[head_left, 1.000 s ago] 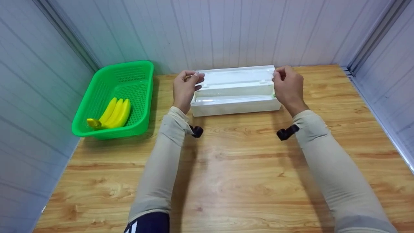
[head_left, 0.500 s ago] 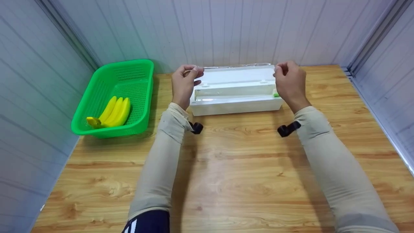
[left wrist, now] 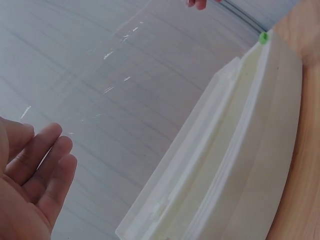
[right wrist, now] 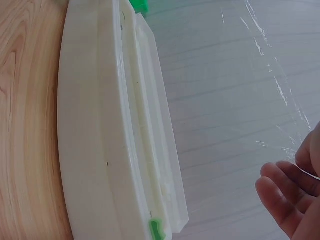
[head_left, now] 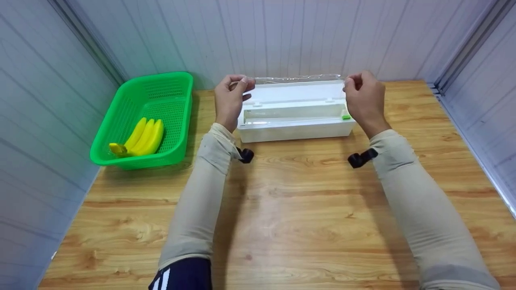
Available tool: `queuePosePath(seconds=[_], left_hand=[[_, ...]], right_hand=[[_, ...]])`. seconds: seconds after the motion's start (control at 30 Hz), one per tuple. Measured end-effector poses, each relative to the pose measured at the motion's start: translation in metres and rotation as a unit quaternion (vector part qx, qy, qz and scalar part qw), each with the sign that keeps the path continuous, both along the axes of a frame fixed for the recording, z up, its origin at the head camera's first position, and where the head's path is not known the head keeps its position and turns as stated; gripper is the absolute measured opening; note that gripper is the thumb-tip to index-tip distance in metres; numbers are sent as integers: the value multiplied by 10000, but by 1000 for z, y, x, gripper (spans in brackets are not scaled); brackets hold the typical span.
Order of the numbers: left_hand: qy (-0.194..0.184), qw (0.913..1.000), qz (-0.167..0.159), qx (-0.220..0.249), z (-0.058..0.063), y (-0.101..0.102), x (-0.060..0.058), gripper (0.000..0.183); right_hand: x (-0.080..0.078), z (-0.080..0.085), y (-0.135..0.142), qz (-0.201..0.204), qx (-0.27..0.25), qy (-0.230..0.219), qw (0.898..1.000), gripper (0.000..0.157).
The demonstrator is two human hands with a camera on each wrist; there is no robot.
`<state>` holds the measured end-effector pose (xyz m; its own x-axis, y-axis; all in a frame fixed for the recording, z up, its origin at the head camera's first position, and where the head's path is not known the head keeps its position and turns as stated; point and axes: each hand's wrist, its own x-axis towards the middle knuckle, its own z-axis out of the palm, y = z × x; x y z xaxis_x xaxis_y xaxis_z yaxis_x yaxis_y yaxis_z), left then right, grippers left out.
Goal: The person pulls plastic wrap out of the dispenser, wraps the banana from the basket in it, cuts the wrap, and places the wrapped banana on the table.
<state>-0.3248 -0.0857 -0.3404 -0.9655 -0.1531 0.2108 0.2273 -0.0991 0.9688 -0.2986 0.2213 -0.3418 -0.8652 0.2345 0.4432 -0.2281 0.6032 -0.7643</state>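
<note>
A sheet of clear plastic wrap [head_left: 298, 78] stretches between my two hands, above and behind a long white wrap dispenser box [head_left: 298, 134]. My left hand [head_left: 230, 98] pinches the sheet's left corner between thumb and forefinger, the other fingers loosely bent. At the right corner, my right hand [head_left: 366, 98] pinches the film the same way. The dispenser's lid [head_left: 294, 92] is tipped back, baring the trough inside. A small green slider [head_left: 346, 117] sits at the right end of its front edge. Glints on the film [left wrist: 107, 55] show in the left wrist view.
To the left stands a green plastic basket [head_left: 186, 121] with a bunch of yellow bananas [head_left: 145, 139] in it. The wood-grain table [head_left: 298, 209] meets white panel walls [head_left: 298, 36] at the back and both sides.
Both hands have risen and moved slightly away from me, drawing the wrap up so its edge now shows above the lid. The right hand has also shifted a little right.
</note>
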Motion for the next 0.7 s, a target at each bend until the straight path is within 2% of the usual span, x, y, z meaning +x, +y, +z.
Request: queuePosePath(seconds=[0.17,0.4,0.6,0.7], left_hand=[[79,10000,-6,2,4,0,-1,7],[280,9996,-61,-28,9,-3,0,7],[282,9994,-39,-192,13,-5,2,7],[309,9994,-7,-121,14,-6,3,6]], right_hand=[[1,4,0,28,14,-5,10000,23],[1,9,1,76,-146,220,9996,19],[2,12,-1,52,-213,137,9997,19],[2,14,-3,42,-155,135,9998,21]])
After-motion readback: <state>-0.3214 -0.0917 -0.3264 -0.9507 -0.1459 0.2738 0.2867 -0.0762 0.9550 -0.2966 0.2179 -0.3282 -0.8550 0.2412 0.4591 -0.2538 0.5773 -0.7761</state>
